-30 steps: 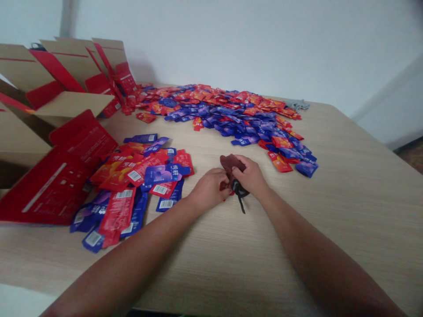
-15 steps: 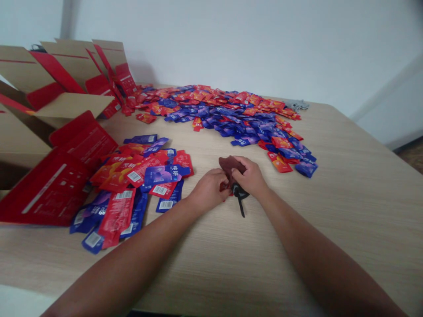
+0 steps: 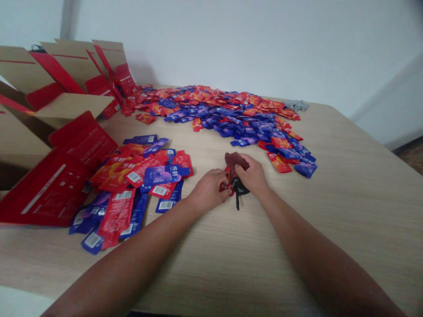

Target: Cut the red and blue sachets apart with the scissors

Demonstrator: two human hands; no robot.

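Over the middle of the table, my left hand (image 3: pixel 209 189) is closed on a small red sachet (image 3: pixel 226 188), part of which shows between the fingers. My right hand (image 3: pixel 255 177) grips a brown cloth (image 3: pixel 234 162), the thumb lying on top of it. Under that hand is a black rounded object (image 3: pixel 241 188) with a short black strap (image 3: pixel 237 201) hanging towards me; what it is I cannot make out. The two hands almost meet, the sachet lying right beside the cloth and the black object.
To my left lies a loose pile of red and blue sachets (image 3: pixel 161 174). Open red cardboard boxes (image 3: pixel 49 189) stand beyond it at the left edge. A long heap of similar sachets (image 3: pixel 228 119) stretches along the back, with a grey cloth-like item (image 3: pixel 297 105) at its right end.
My right hand has shifted slightly right with the brown cloth, away from the left fingers. More of the red sachet now shows. The black strap has swung a little left.
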